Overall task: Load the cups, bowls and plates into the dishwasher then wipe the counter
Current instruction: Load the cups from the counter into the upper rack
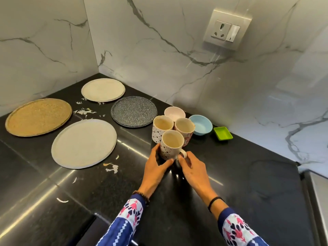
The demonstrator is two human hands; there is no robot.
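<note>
Three patterned mugs stand close together on the black counter. The nearest mug is held from both sides: my left hand wraps round its left wall and my right hand pinches its handle. Behind it stand a second mug and a third mug with red flowers. A white bowl, a blue bowl and a small green dish sit behind and to the right. A gold plate, two cream plates and a speckled grey plate lie to the left.
White and orange scraps are scattered on the counter between and in front of the plates. Marble walls close the back and left. A wall socket sits high on the right. The counter's front edge runs along the bottom.
</note>
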